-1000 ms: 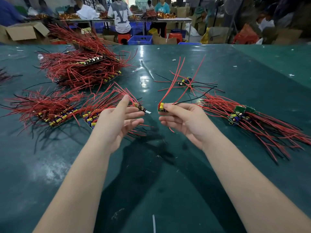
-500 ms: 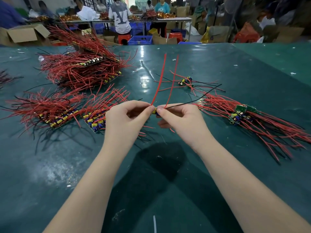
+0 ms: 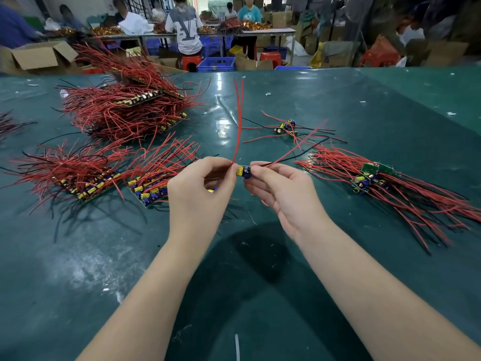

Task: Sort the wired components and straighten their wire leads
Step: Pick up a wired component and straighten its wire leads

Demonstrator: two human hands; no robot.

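Plainly, I had the small circuit board (image 3: pixel 244 172) held above the green surface (image 3: pixel 260 295), left hand (image 3: pixel 200 194) fingers pinching its two upright red leads (image 3: pixel 238 121), right hand (image 3: pixel 283 194) fingers pinching its other end; pulling hard could tear a lead loose

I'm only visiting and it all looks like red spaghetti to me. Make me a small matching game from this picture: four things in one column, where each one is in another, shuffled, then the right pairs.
Things
1. small component
2. two red leads
3. blue crate
4. biggest wire heap

Places
A. on the floor beyond the table's far edge
B. rising from the left hand pinch
C. on the green table, far left
D. held between both hands, the right hand at its right end

Pairs: 1-D, 2-B, 3-A, 4-C
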